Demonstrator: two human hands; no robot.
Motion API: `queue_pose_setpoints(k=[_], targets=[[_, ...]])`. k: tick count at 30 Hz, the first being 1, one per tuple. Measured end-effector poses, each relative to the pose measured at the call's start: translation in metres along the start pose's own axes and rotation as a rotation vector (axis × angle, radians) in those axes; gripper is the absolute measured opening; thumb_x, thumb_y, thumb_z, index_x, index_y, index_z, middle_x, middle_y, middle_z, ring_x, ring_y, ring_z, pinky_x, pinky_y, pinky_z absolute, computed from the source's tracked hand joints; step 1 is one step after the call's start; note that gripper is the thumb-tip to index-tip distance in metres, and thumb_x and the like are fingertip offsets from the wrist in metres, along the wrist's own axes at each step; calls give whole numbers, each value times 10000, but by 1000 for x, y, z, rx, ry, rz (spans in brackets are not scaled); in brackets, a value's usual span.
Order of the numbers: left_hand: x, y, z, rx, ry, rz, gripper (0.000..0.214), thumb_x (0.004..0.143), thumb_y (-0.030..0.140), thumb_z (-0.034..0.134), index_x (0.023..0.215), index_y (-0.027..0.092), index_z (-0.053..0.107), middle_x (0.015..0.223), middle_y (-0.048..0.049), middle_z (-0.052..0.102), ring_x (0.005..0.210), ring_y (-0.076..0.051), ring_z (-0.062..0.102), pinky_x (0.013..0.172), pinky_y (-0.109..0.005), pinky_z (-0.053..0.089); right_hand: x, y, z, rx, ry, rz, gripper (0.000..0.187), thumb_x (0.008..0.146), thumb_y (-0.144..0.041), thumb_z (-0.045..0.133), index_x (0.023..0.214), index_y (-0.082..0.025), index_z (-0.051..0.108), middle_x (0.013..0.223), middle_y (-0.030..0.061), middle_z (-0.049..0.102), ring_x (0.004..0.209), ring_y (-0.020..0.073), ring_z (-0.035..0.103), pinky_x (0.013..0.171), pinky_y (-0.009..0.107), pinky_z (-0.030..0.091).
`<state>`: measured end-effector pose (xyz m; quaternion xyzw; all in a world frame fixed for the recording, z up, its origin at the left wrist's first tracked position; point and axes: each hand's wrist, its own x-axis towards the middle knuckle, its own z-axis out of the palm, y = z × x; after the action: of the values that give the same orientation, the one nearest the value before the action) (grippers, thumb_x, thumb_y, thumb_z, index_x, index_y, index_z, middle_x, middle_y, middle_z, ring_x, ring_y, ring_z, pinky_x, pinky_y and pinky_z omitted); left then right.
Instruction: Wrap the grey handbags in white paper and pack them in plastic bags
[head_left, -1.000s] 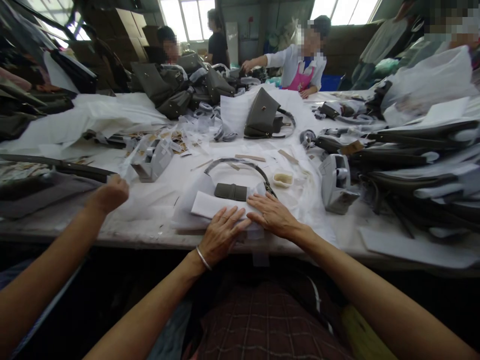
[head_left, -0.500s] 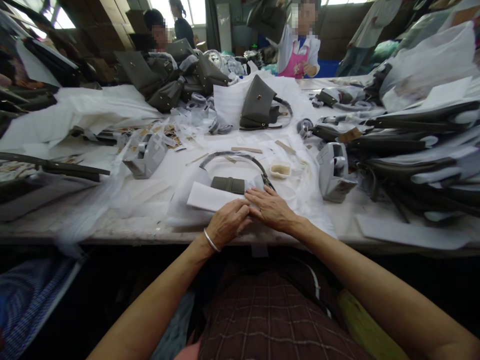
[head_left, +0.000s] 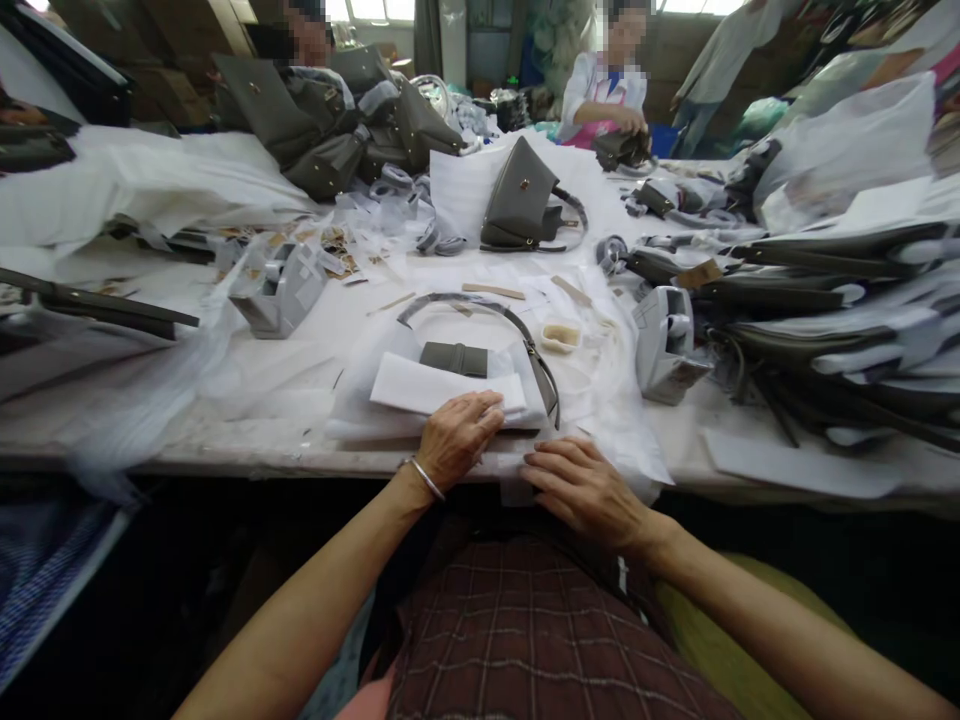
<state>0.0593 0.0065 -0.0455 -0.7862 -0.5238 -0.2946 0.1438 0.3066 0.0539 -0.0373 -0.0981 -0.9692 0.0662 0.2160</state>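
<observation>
In front of me on the table lies a dark olive handbag, mostly covered by translucent wrap and a white foam sheet. Its wrapped handle arches away from me. My left hand, with a silver bangle at the wrist, is closed at the sheet's near edge, fingers bent together on top of it. Lower right, my right hand is open at the table edge, fingers slightly apart. Its fingertips are by a clear strip hanging over the edge; whether they grip it is hard to see.
Tape dispensers stand left and right. A small tub sits beyond the handbag. Another olive handbag stands farther back. Stacked bag pieces fill the right side. Across the table a person handles a dark bag.
My right hand has left the covered handbag and moved down and right to the table edge. The left hand stays on the foam sheet. Across the table, the person's hands have come down.
</observation>
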Motion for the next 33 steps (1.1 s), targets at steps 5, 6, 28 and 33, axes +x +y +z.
queue_pose_setpoints(k=[5,6,28,33], targets=[[3,5,-1,-50,18,-48,187,949,142,531,1124,180,586,1140,-73,708,1150,-201,632,994,-347,498,2,-2,35,-52,25,48,310,972,-175,483,1245,-201,629,1202,95,686,1136,252,587,984,439,453],[4,6,-1,-47,22,-54,209,948,136,528,1146,178,581,1152,-77,708,1162,-203,628,1002,-352,490,5,-1,37,-19,59,42,289,970,-166,480,1201,-201,649,1151,87,704,1107,244,603,962,431,471],[4,15,14,87,45,-52,165,979,193,508,1067,190,648,1055,-80,693,1058,-220,614,953,-391,464,24,-35,0,281,121,40,299,906,-57,442,998,-223,674,904,29,746,822,158,695,989,380,513],[3,17,11,54,69,-47,164,993,219,490,1074,172,625,1032,-80,693,1025,-223,606,919,-383,468,65,-4,-20,196,207,206,158,958,-226,563,963,-220,721,864,42,742,811,181,670,809,329,500]])
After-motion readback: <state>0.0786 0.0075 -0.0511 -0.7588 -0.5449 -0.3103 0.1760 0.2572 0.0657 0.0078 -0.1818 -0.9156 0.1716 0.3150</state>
